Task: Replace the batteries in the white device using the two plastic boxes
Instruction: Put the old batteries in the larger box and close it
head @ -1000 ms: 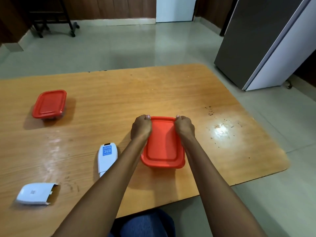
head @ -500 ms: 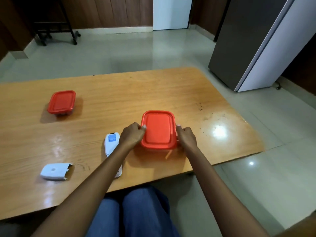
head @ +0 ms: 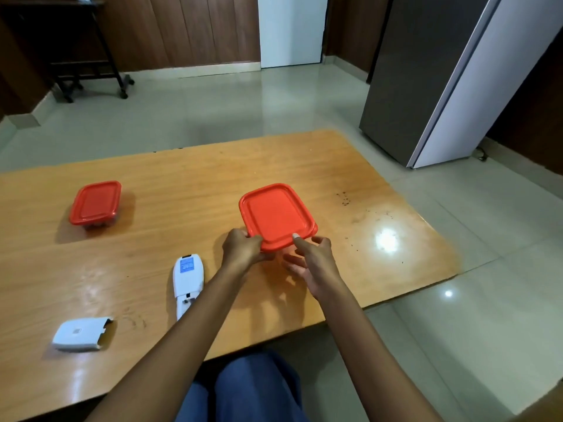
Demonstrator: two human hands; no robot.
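Note:
A plastic box with a red lid [head: 276, 219] stands in the middle of the wooden table [head: 189, 178]. My left hand [head: 243, 249] grips its near left corner. My right hand [head: 313, 263] is at its near right corner, thumb on the lid's edge, fingers spread under it. The lid looks tilted up at the near edge. The white device [head: 187, 280] lies face down left of my left arm, its battery bay uncovered. Its white back cover [head: 79, 334] lies apart at the near left. A second red-lidded box [head: 96, 205] sits shut at the far left.
A grey refrigerator [head: 441, 77] stands on the tiled floor to the right of the table. A dark wheeled stand [head: 88, 65] is at the back left. Dark crumbs [head: 344, 199] and a light glare mark the table's right part. My knee in blue cloth [head: 253, 388] is below the near edge.
My hands slid from the far end of the box's lid to its near corners. The right hand has spread its fingers and the lid's near edge has come up. The camera has tilted upward.

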